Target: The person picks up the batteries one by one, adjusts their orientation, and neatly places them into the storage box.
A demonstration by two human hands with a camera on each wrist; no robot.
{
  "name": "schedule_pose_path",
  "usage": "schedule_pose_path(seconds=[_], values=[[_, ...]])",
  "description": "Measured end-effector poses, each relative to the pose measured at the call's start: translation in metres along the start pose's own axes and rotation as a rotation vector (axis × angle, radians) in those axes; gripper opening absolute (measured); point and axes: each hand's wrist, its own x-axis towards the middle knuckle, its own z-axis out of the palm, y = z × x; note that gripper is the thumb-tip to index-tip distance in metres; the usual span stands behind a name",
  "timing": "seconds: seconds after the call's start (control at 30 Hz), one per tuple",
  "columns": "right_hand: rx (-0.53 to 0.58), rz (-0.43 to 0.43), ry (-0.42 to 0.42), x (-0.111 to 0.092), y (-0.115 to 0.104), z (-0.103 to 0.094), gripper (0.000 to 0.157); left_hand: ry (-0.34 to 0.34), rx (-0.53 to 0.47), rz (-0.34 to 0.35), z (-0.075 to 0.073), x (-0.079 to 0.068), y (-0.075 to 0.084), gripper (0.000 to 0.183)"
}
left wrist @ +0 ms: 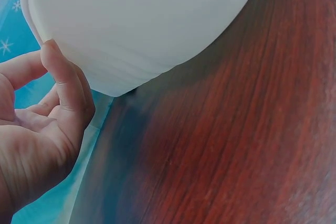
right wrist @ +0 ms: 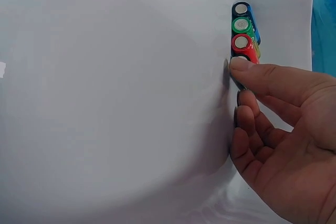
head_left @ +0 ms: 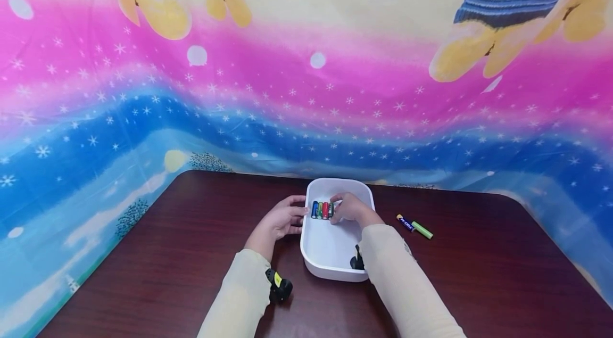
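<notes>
A white plastic bin (head_left: 330, 245) stands on the table, with a row of batteries side by side inside it: a blue one (right wrist: 241, 8), a green one (right wrist: 242, 24), a red one (right wrist: 241, 42) and a dark one (head_left: 331, 210) at the right end. My right hand (head_left: 351, 207) reaches into the bin and pinches the dark battery, the thumb over its end; the fingers partly hide it. Outside the bin's left wall is my left hand (head_left: 286, 216), a fingertip touching the rim in the left wrist view and the other fingers loosely bent.
On the dark wood table (head_left: 206, 237), right of the bin, lie a blue battery (head_left: 404, 222) and a light green battery (head_left: 422, 230), close together. A colourful printed cloth (head_left: 287, 88) hangs behind the table. Black wrist cameras, one on the left sleeve (head_left: 280, 286), are worn on both arms.
</notes>
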Motion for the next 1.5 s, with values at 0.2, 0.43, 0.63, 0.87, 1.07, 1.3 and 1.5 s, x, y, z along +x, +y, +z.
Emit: schedule_pose_path(seconds=[0.2, 0.43, 0.63, 0.87, 1.07, 1.3, 1.5], values=[[-0.006, 0.0, 0.003, 0.001, 0.0, 0.001, 0.06, 0.0, 0.002, 0.005, -0.002, 0.001, -0.001, 0.045], [-0.007, -0.001, 0.003, 0.004, 0.001, 0.003, 0.059, 0.002, 0.004, 0.007, -0.004, 0.001, -0.002, 0.045], [0.008, -0.005, -0.005, 0.005, -0.001, 0.002, 0.059, 0.001, 0.006, 0.008, -0.004, 0.0, 0.0, 0.045], [-0.092, -0.003, -0.017, 0.006, -0.004, 0.0, 0.058, -0.002, 0.01, 0.006, -0.005, 0.001, 0.001, 0.046], [-0.211, 0.006, 0.008, 0.003, -0.008, -0.005, 0.053, -0.008, 0.019, 0.007, -0.004, 0.0, 0.0, 0.045], [-0.082, -0.059, -0.06, -0.01, -0.023, -0.042, 0.058, -0.018, 0.031, 0.004, -0.001, 0.0, 0.0, 0.049], [-0.034, -0.194, -0.161, -0.024, -0.023, -0.107, 0.052, -0.007, 0.039, 0.003, -0.001, -0.002, 0.001, 0.049]])
